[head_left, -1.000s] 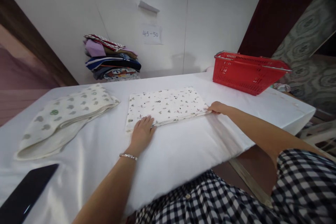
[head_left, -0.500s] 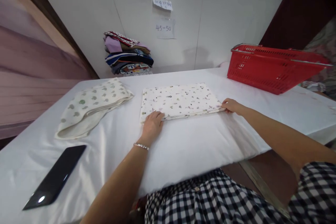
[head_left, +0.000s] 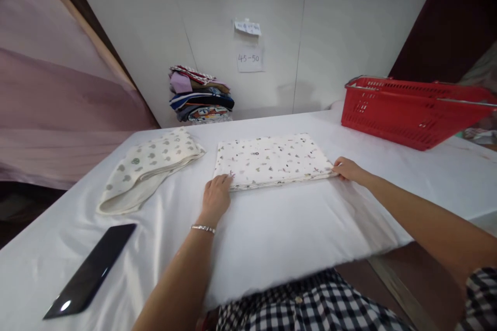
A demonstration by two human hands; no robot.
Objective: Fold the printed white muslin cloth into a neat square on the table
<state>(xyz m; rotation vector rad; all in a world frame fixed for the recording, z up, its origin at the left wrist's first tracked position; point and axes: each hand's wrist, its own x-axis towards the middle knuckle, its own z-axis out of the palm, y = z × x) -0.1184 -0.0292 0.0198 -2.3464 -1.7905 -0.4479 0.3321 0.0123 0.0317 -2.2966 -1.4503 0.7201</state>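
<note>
A folded white cloth with a small print lies flat on the white-covered table. At its near left corner is my left hand, fingers closed on the cloth's edge, with a bracelet at the wrist. My right hand pinches the near right corner between thumb and fingers. To the left lies a second cloth, white with grey-green spots, loosely folded over with its layers showing.
A black phone-like slab lies at the front left. Folded clothes are piled at the back by the wall. A red basket stands at the back right. Two paper notes hang on the wall.
My left hand has slid left from the cloth's front edge to its near left corner. The whole view has shifted, so things appear slightly lower and further right.
</note>
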